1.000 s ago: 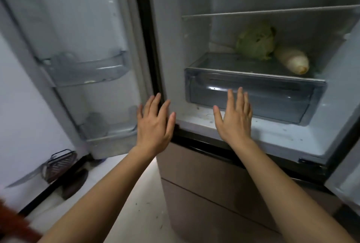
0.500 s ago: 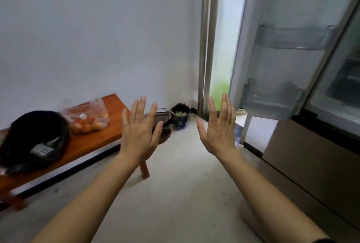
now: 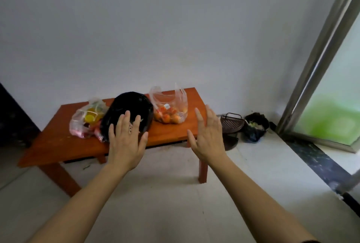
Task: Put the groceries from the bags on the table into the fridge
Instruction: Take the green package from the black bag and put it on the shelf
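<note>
A low orange wooden table stands against the white wall. On it sit three bags: a clear bag with a yellow-capped item and red packets at the left, a black bag in the middle, and a clear bag of orange fruit at the right. My left hand is raised, fingers apart and empty, in front of the black bag. My right hand is also open and empty, in front of the table's right end. The fridge is out of view.
On the floor right of the table lie a dark perforated basket and a small black pot with greens. A metal door frame with frosted green-tinted glass rises at the right. A dark threshold strip crosses the pale floor.
The view has swung left from the open fridge to the table with the bags. Both hands stay raised, open and empty throughout.
</note>
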A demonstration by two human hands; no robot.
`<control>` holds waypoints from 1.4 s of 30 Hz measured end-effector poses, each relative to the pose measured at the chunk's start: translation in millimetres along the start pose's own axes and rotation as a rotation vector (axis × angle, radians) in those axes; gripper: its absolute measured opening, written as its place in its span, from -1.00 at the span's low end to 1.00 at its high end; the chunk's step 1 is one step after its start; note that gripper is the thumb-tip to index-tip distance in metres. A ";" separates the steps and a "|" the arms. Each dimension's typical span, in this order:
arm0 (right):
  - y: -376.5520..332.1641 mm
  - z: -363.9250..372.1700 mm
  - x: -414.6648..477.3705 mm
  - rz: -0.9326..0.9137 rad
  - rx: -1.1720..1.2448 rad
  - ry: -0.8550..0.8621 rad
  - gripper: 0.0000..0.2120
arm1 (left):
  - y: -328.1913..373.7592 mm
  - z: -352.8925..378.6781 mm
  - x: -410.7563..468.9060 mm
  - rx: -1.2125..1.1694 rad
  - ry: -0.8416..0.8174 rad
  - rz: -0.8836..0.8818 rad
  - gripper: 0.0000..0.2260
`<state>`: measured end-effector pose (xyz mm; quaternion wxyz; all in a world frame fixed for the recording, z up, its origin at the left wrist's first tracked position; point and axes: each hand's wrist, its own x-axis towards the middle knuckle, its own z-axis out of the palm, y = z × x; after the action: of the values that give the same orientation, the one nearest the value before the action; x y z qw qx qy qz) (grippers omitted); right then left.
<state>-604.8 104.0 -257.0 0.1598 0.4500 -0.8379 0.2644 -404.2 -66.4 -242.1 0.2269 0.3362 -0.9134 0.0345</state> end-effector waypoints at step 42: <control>-161.9 486.9 241.1 0.239 -0.100 -1.121 -0.16 | -356.0 359.2 221.2 0.126 -0.936 0.239 -0.49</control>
<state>-614.7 -416.9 -480.5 -0.3186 0.4156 -0.8511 -0.0385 -468.9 -550.9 -498.6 -0.2347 0.2214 -0.9457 -0.0395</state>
